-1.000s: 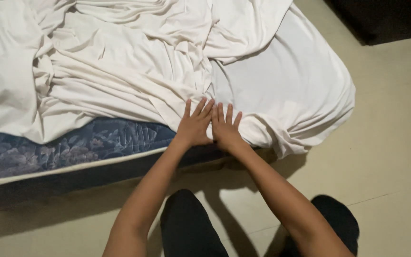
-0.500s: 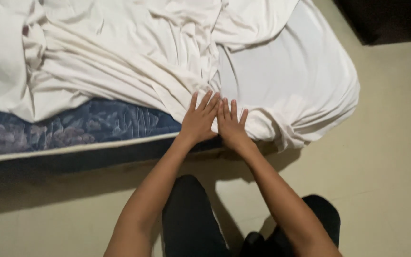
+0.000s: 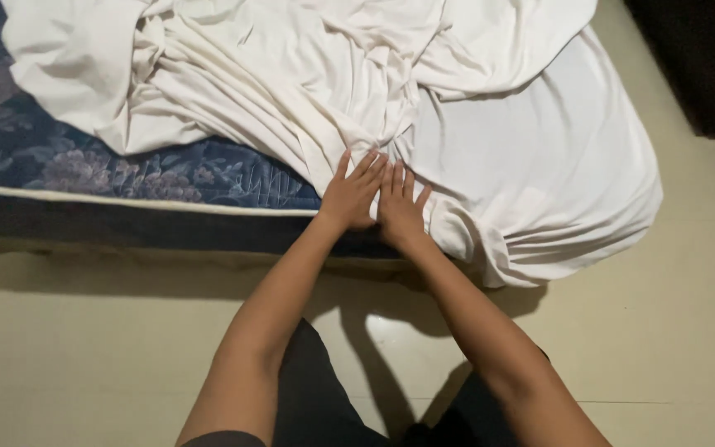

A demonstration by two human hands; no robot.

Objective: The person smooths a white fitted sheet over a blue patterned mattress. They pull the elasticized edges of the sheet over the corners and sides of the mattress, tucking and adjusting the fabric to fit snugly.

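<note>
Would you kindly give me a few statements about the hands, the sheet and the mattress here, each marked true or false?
1. Both hands lie flat, side by side, on the white sheet. True: left hand, right hand.
2. The sheet covers the whole mattress. False: the blue floral mattress is bare at the left.
3. The sheet is smooth everywhere. False: it is bunched in folds above the hands.
4. The sheet hangs over the mattress corner towards the pale floor. True.
5. The left hand grips a pillow. False: it is open, fingers spread, and no pillow shows.
</note>
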